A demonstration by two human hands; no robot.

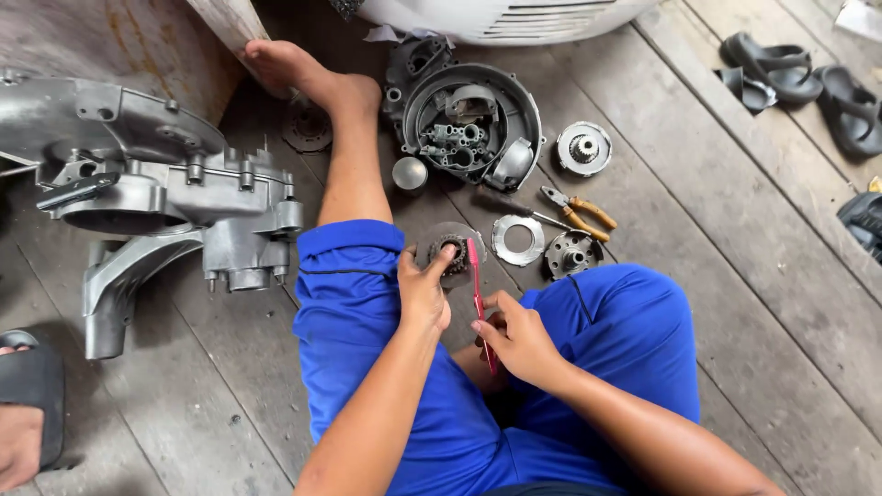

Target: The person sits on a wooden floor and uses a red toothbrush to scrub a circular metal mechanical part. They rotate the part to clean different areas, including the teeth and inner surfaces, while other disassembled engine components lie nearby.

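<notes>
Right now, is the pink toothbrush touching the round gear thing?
Cannot tell. In the head view, the pink toothbrush head sits right at the edge of the round gear, but no contact or gap shows plainly.

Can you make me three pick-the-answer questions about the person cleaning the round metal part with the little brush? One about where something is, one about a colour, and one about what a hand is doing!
1. Where do the pliers lie?
A. On the wooden floor, beyond the knees
B. In the left hand
C. On the big engine case

2. What colour is the brush?
A. Green
B. Pink-red
C. White

3. What is the left hand doing?
A. Resting flat on the floor
B. Gripping the round toothed part
C. Holding a sandal

Answers:
1 A, the pliers lie on the planks near a flat metal ring.
2 B, its handle is pink-red in the right hand.
3 B, the fingers wrap the part's edge.
</notes>
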